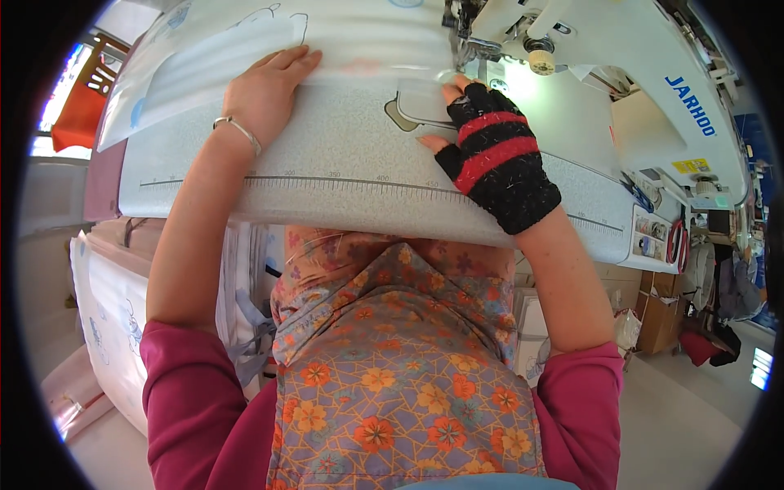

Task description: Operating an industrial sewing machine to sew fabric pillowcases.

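Pressing soft, light fabric (245,41) flat at the table's (343,163) far edge; left hand (265,90) open-palmed, gloved right hand (490,139) fingertips pinning it beside the sewing machine (612,49), neither clenched.

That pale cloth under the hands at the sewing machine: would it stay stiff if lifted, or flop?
Probably floppy: the cloth lies in soft folds and drapes off the table. It seems light, since the flat left hand alone pins it. It may slide easily on the smooth tabletop.

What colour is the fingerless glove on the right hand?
Black with two red stripes, seen in the head view on the right hand.
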Demonstrator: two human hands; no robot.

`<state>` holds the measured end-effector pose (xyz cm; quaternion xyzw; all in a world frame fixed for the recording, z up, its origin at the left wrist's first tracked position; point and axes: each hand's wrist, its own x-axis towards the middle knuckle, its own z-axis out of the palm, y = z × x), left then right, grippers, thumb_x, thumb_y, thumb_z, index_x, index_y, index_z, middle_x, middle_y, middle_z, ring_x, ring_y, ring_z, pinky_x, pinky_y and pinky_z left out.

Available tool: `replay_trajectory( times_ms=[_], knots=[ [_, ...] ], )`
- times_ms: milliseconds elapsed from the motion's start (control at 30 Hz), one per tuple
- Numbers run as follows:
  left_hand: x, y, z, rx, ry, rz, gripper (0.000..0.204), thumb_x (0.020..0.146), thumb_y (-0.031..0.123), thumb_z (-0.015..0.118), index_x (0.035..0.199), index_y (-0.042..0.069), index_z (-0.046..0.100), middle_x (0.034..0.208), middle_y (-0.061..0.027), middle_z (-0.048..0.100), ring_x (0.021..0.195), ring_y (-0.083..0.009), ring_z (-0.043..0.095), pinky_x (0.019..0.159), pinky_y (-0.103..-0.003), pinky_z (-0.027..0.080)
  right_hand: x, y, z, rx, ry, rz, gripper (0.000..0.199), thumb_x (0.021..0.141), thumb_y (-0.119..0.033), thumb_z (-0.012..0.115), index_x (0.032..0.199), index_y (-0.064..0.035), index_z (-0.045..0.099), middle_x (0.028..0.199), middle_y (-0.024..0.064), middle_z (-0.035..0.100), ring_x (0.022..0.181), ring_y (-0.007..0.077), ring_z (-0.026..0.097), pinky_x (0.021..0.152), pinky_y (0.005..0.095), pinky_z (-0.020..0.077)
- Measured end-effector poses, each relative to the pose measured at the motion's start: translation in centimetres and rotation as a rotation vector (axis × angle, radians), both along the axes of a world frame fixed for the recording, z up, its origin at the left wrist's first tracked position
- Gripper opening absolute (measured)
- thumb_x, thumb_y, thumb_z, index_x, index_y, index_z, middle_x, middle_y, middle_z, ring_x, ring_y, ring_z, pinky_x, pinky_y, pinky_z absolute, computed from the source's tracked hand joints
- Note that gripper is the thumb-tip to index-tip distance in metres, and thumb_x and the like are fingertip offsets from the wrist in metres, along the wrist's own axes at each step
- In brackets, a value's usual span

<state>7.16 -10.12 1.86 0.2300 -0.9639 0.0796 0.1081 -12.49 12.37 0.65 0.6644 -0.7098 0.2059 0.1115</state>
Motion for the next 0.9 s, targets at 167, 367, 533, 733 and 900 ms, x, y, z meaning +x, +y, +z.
replay_trajectory(
  times_ms=[167, 367, 533, 733, 900],
  knots=[
    [-0.5, 0.6, 0.7, -0.062, -0.159, 0.069, 0.045, 0.089, 0.009, 0.041, 0.133, 0.018, 0.047, 0.139, -0.0009, 0.046, 0.123, -0.0205, 0.047, 0.098, -0.033, 0.044, -0.3, -0.2, -0.6, -0.013, 0.044, -0.018, 0.057, 0.077, -0.034, 0.069, 0.118, 0.0011, 0.052, 0.124, 0.0219, 0.051, 0.112, 0.0380, 0.050, 0.096, 0.0451, 0.0411],
    [-0.3, 2.4, 1.1, -0.092, -0.282, 0.104, 0.046, 0.090, 0.010, 0.040, 0.136, 0.015, 0.042, 0.141, -0.0034, 0.042, 0.124, -0.0218, 0.046, 0.098, -0.033, 0.045, -0.5, -0.1, -0.9, -0.029, 0.038, -0.026, 0.056, 0.078, -0.035, 0.068, 0.119, 0.0001, 0.053, 0.125, 0.0206, 0.051, 0.113, 0.0376, 0.051, 0.097, 0.0452, 0.0404],
    [-0.2, 2.8, 1.0, -0.101, -0.317, 0.120, 0.046, 0.090, 0.010, 0.040, 0.136, 0.013, 0.042, 0.141, -0.0056, 0.042, 0.123, -0.0230, 0.047, 0.096, -0.034, 0.046, -0.6, -0.3, -1.3, -0.055, 0.028, -0.030, 0.053, 0.079, -0.034, 0.066, 0.118, -0.0004, 0.054, 0.125, 0.0202, 0.052, 0.113, 0.0375, 0.051, 0.097, 0.0446, 0.0405],
    [0.1, 3.7, 1.7, -0.100, -0.339, 0.117, 0.046, 0.089, 0.009, 0.041, 0.135, 0.008, 0.041, 0.141, -0.0091, 0.042, 0.123, -0.0231, 0.048, 0.095, -0.034, 0.046, -0.5, -0.1, -0.9, -0.052, 0.014, -0.033, 0.051, 0.079, -0.034, 0.066, 0.117, -0.0010, 0.055, 0.125, 0.0201, 0.051, 0.114, 0.0371, 0.050, 0.097, 0.0440, 0.0402],
    [-0.2, 7.8, 3.5, -0.071, -0.583, 0.091, 0.037, 0.085, 0.007, 0.048, 0.121, 0.000, 0.053, 0.119, -0.0204, 0.058, 0.092, -0.0286, 0.065, 0.078, -0.037, 0.054, -0.6, 0.5, -0.7, -0.175, 0.060, -0.046, 0.041, 0.080, -0.029, 0.066, 0.110, -0.0021, 0.059, 0.115, 0.0172, 0.058, 0.104, 0.0346, 0.056, 0.090, 0.0428, 0.0449]
  ],
)
